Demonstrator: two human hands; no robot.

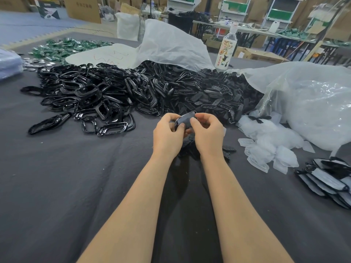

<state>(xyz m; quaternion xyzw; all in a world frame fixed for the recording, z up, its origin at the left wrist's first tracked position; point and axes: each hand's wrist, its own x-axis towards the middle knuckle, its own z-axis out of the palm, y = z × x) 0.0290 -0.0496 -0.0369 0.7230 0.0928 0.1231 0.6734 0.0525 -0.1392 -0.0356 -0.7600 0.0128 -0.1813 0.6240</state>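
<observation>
Casing (pixel 185 120) in left hand (pixel 167 130), right hand (pixel 208 132), frames (pixel 91 92) behind (bottle (pixel 227 48) beyond)

Assembly workshop: heaped black plastic frames (pixel 91 93), cardboard boxes (pixel 81 8), metal racks (pixel 281 12)

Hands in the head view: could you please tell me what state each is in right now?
Left hand: closed, fingers holding the black plastic shell.
Right hand: closed, fingers pinching the same black plastic shell.
</observation>
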